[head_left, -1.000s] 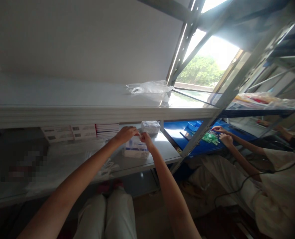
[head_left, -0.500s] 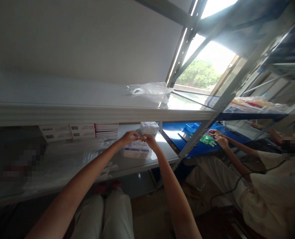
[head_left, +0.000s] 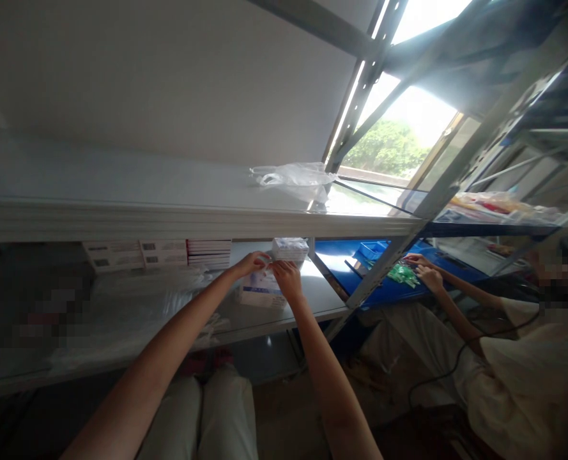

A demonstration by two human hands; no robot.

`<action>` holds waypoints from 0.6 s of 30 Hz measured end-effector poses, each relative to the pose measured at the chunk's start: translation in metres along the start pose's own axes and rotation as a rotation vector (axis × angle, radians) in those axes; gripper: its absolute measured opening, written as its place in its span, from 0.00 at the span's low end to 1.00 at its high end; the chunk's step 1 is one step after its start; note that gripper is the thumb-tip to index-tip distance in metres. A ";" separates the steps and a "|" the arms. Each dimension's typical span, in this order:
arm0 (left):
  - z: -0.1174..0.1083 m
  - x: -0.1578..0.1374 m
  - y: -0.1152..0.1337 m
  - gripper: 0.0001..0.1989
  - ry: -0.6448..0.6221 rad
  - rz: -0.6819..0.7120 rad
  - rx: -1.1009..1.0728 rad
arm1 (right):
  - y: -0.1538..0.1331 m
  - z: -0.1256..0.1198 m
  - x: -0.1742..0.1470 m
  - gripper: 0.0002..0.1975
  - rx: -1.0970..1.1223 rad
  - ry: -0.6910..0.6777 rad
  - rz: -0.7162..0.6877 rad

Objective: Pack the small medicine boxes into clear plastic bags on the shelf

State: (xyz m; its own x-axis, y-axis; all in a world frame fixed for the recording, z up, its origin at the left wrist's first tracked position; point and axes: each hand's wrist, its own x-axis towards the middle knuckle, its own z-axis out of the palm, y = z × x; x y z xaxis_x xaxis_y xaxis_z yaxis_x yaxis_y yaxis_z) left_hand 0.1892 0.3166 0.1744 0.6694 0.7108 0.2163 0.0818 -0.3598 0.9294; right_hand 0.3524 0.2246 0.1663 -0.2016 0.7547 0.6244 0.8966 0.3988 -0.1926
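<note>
Two shelf levels take up most of the frame: a broad pale upper shelf (head_left: 121, 176) across the upper left, and a lower shelf (head_left: 322, 291) beneath it. At the right edge sits another person (head_left: 518, 377) in a light top, hands over a blue table (head_left: 377, 294). Clear plastic wrapping (head_left: 130, 303) covers the lower left of the lower shelf, with red-edged white packs (head_left: 209, 253) behind it. A see-through bag (head_left: 293, 174) lies at upper centre. Just below frame centre, a white box with blue print (head_left: 260, 297) rests on the lower shelf, a smaller white box (head_left: 291, 246) behind it. Over the printed box, the left hand (head_left: 250, 263) and right hand (head_left: 289, 279) meet with fingers bent and narrow; whether anything is pinched between them cannot be told. Green pieces (head_left: 403, 275) lie at centre right
</note>
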 end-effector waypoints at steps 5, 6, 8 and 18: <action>-0.004 -0.004 0.004 0.05 0.096 0.061 0.308 | -0.001 0.002 0.001 0.12 0.101 0.068 0.101; -0.007 -0.007 0.006 0.05 0.125 0.098 0.376 | -0.001 0.002 0.000 0.12 0.144 0.090 0.121; -0.015 -0.017 0.012 0.06 0.154 0.184 0.513 | 0.001 0.003 -0.006 0.12 0.242 0.183 0.187; -0.031 -0.062 -0.001 0.10 0.039 0.286 0.992 | 0.015 0.011 -0.067 0.19 0.219 0.259 0.712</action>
State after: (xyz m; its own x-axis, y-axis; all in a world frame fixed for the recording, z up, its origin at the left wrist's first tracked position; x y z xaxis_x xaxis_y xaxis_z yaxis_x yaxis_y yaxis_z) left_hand 0.1249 0.2917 0.1689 0.7364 0.5333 0.4163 0.5075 -0.8423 0.1815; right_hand 0.3752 0.1858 0.1138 0.5147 0.7322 0.4460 0.6716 -0.0210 -0.7406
